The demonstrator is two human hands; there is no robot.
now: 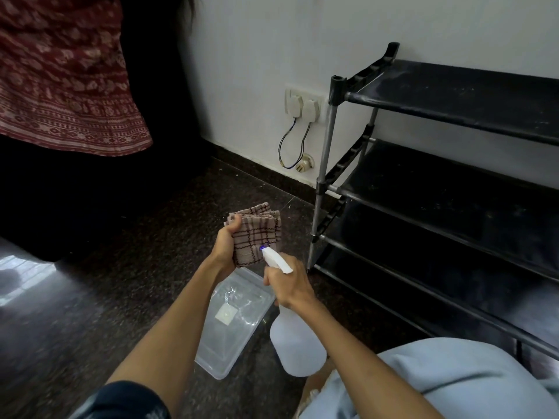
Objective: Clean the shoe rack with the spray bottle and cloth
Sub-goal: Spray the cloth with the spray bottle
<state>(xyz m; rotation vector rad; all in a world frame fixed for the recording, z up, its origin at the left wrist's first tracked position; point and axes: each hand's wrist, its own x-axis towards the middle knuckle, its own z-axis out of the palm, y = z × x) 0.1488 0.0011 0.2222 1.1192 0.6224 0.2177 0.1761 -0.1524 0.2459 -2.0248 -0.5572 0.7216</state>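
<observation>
Holding folded checked cloth (257, 234) in left hand (225, 243), fingers clamped round it. Aiming spray bottle (295, 334) nozzle at cloth, right hand (287, 285) fingers wrapped on trigger, likely dampening before wiping shoe rack (453, 164).

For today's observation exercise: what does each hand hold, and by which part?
Left hand grips the folded cloth by its left edge. Right hand holds the spray bottle at its neck.

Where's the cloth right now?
Head view, centre: the left hand grips the folded cloth above the floor, the spray bottle nozzle against it, left of the rack.
</observation>
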